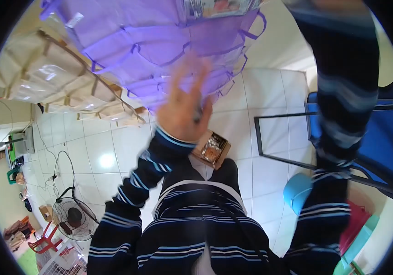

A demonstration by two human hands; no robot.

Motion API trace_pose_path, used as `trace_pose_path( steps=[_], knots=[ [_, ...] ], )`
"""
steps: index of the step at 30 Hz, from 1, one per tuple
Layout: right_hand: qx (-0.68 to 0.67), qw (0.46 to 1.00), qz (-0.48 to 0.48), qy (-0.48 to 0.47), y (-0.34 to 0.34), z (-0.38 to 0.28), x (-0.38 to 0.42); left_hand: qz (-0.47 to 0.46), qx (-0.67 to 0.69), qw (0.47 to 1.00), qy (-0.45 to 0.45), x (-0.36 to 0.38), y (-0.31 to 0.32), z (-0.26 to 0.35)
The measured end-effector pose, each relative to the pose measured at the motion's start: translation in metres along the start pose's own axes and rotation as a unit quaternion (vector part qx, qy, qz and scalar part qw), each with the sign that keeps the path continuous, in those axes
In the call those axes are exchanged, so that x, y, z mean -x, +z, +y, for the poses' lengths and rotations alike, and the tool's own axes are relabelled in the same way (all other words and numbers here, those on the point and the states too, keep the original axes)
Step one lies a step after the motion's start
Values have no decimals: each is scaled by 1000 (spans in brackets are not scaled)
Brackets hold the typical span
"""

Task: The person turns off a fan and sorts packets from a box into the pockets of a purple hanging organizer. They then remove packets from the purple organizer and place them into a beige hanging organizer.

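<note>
My left hand (pixel 183 107) is raised in front of a tiered stack of purple bags (pixel 146 41) with loop handles. Its fingers look stretched and apart, though motion smears them. A narrow dark patch shows beside the thumb; I cannot tell what it is. At the top right, my right arm reaches far up, and only a blurred part of my right hand (pixel 341 4) shows at the frame edge. Clear packaging (pixel 221 7) with something inside sits at the top of the purple bags. Below my left hand, an open cardboard box (pixel 224 151) holds foil-like packets.
Beige bags (pixel 50 73) hang in tiers at the left. A floor fan (pixel 73 219) and cables are at lower left, near a red chair (pixel 45 238). On the right are a blue chair (pixel 379 137) with a black metal frame (pixel 257 137) and a light-blue bin (pixel 297 192).
</note>
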State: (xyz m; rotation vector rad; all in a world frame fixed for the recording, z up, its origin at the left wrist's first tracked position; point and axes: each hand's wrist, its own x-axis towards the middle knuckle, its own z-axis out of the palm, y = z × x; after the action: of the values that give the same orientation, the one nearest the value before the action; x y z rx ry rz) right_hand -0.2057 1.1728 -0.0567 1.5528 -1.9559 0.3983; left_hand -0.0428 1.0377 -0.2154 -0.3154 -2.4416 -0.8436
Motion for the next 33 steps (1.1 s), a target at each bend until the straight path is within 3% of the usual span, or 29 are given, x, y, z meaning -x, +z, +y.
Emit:
trace_pose_path(
  steps=[1,2,3,4,5,6,7,8,9,10,11,12,13,14,15,18,22,24,28,31,33],
  knots=[
    [75,987,88,109,-2,-19,36,-153,-13,986,-57,34,20,-4],
    [152,949,174,213,-3,-45,69,-275,18,960,-55,66,45,-7],
    [29,891,267,366,23,-74,84,-314,74,945,-51,89,61,-7],
    [-99,781,393,475,49,-103,99,-369,55,927,-43,142,93,-16],
    [-235,757,304,528,92,-127,146,-422,32,905,-33,187,120,-28],
    [-342,712,195,582,136,-150,193,-526,-18,850,-33,201,126,-34],
    [-310,726,72,610,170,-187,217,-624,-65,778,-31,214,129,-37],
    [-332,669,-18,665,205,-225,253,-631,-62,773,-31,232,133,-44],
    [-311,646,-158,679,227,-257,280,-636,-79,762,-92,247,139,-55],
    [-311,644,-158,681,243,-279,301,-636,-97,750,-153,257,141,-63],
    [-262,674,-203,660,257,-297,318,-568,-126,809,-85,267,136,-61],
    [-214,701,-246,634,266,-305,328,-567,-129,809,-86,263,134,-59],
    [-218,699,-247,635,270,-310,330,-572,-153,792,-148,259,129,-50],
    [-180,671,-316,646,276,-311,333,-574,-177,772,-209,257,126,-46],
    [-140,641,-381,652,281,-311,334,-570,-190,774,-199,259,124,-50],
    [-108,641,-442,618,302,-313,337,-564,-173,778,-217,253,113,-56],
    [-134,650,-437,608,293,-313,339,-563,-167,785,-198,242,105,-55],
    [-167,684,-408,581,285,-310,346,-549,-155,784,-245,243,110,-57],
    [-192,684,-371,598,282,-322,349,-563,-132,771,-266,233,109,-56],
    [-165,720,-291,608,278,-322,347,-573,-115,759,-287,228,107,-57],
    [-313,686,-160,637,275,-313,349,-504,-41,806,-306,230,103,-62]
  ],
)
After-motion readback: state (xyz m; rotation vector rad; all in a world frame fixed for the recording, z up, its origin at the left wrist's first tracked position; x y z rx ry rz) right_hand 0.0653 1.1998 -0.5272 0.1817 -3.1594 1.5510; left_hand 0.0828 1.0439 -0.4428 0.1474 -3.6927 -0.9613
